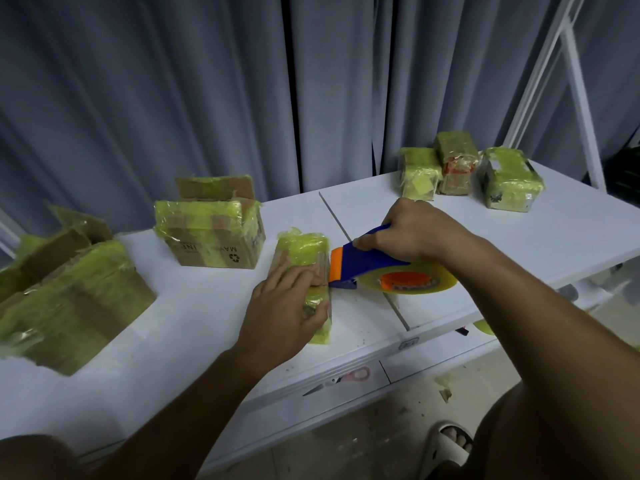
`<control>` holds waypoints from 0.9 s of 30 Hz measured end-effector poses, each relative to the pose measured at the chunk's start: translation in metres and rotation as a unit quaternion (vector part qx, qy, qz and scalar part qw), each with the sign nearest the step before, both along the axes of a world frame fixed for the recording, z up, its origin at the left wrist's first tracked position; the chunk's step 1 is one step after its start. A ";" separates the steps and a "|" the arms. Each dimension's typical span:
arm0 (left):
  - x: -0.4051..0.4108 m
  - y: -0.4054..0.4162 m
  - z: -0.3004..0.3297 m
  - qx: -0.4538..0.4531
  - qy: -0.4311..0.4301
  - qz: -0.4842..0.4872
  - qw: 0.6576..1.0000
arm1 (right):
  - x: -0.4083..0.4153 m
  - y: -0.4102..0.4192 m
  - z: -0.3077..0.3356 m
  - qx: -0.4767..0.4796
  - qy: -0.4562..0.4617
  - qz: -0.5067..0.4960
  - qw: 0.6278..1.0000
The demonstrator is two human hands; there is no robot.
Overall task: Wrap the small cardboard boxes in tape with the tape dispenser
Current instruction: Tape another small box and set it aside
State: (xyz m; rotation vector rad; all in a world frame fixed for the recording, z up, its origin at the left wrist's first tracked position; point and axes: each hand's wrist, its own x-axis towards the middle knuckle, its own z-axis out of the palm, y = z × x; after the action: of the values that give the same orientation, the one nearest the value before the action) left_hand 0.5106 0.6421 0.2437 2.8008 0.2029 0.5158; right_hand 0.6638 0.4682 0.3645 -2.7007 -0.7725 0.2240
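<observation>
A person stands at a white table (194, 341), left hand (282, 315) pressing down on a narrow cardboard box (304, 258) with fingers laid along its top and thumb curled round its near side, right hand (412, 233) clenched round the handle of a tape dispenser (363, 268). The box is brown card, already banded at both ends with shiny yellow-green tape, bare card showing in between; its long axis runs away from the person toward the grey curtain (173, 98), and it lies near the middle of the table just left of a seam in the tabletop. The dispenser is blue with an orange front edge, its nose meeting the box's right side and its roll (412, 282) of clear yellowish tape trailing to the right. The box's middle is hidden under the left hand, and the dispenser's handle under the right. Two larger taped boxes, one at the far left (69, 299) blurred and cut by the frame edge, another (211, 230) with open flaps and upside-down print, sit to the left. Three small wrapped boxes (467, 174) cluster at the far right. Scissors (339, 379) lie on a lower ledge, faintly visible.
</observation>
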 end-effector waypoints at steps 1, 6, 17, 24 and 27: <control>-0.001 0.001 0.003 -0.013 -0.004 -0.006 1.000 | 0.001 -0.001 0.001 0.000 -0.002 -0.004 1.000; -0.011 0.006 0.016 -0.021 -0.015 -0.001 1.000 | 0.008 -0.011 0.005 -0.009 -0.022 -0.031 0.999; -0.019 0.025 0.023 -0.063 0.024 -0.016 0.998 | 0.004 -0.014 0.003 -0.005 0.017 -0.019 1.000; -0.017 0.028 0.016 0.037 0.028 -0.047 0.998 | 0.001 -0.006 0.002 -0.009 0.019 0.000 1.000; -0.016 0.028 0.012 0.074 0.032 -0.037 0.996 | 0.001 -0.006 0.003 -0.014 0.018 0.006 1.000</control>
State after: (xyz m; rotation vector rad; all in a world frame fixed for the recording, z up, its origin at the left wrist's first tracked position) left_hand 0.4943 0.6702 0.2559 2.9591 0.0754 0.4421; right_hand 0.6649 0.4624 0.3672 -2.7110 -0.7803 0.2872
